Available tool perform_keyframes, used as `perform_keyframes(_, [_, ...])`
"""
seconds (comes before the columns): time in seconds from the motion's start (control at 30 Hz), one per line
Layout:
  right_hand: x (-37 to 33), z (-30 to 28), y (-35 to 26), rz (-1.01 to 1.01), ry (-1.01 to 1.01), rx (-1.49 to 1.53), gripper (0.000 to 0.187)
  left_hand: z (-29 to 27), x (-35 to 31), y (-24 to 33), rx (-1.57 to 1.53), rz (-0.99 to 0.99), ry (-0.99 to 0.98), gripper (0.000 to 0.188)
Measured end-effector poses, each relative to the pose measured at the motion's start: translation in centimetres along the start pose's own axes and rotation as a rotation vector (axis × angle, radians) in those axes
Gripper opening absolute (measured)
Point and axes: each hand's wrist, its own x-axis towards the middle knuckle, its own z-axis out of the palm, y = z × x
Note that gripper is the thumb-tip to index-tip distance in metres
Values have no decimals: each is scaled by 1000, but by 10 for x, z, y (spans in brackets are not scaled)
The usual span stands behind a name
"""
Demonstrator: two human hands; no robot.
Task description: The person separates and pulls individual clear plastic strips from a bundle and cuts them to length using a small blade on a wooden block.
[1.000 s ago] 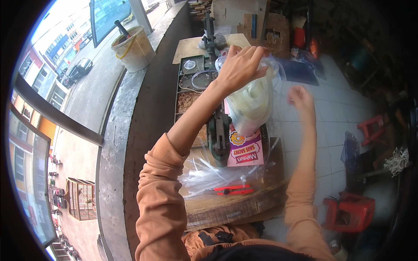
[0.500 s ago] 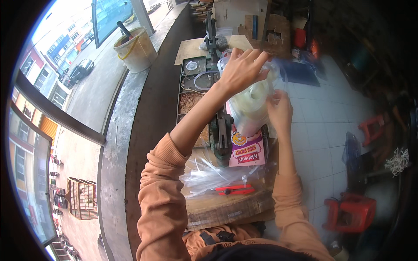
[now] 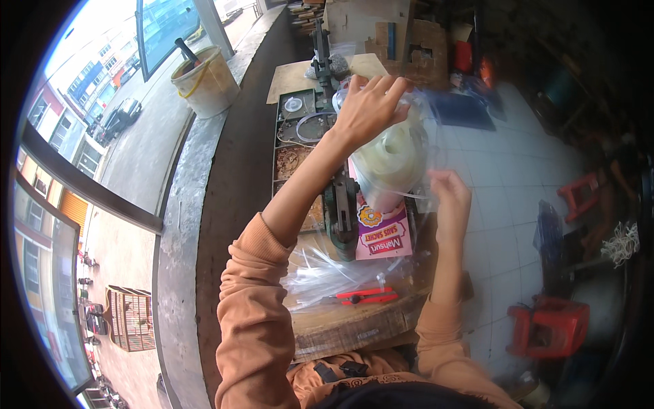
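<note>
A coil of pale, translucent plastic strip [image 3: 390,151] stands in or on a whitish round holder over the bench. My left hand [image 3: 373,109] reaches across its far side, fingers bent over the upper edge and gripping there; the fingertips are partly hidden. At the coil's near right, my right hand [image 3: 449,187] has its thumb and forefinger pinched on a thin clear strip drawn from the coil. Under the holder lies a pink and purple printed packet [image 3: 383,235]. Beside the packet is a dark green metal clamp-like tool [image 3: 342,215].
Loose clear strips [image 3: 323,273] and red-handled cutters [image 3: 368,296] lie on the thick wooden block [image 3: 368,334]. A divided tray [image 3: 289,163] stands left. A stained bucket [image 3: 208,85] sits on the concrete ledge [image 3: 184,184]. Red stools [image 3: 548,327] stand on the tiled floor.
My right hand has moved down and away from the coil, drawing the clear strip outward. My left hand stays on the coil's upper edge. The view has shifted slightly.
</note>
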Motion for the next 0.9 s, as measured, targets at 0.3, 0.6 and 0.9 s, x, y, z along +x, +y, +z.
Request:
perform_keyframes(0.3, [-39,-5,8,-154,34,-431,11,-1,-1,-1,-15,-40,-37,29])
perform_keyframes(0.6, [2,19,-9,-537,82,-699,21,-4,-4,-2,6,-60,-63,30])
perform_keyframes(0.9, [54,52,4,-312,175,-922,18,-3,-4,-5,-99,-89,-63,39])
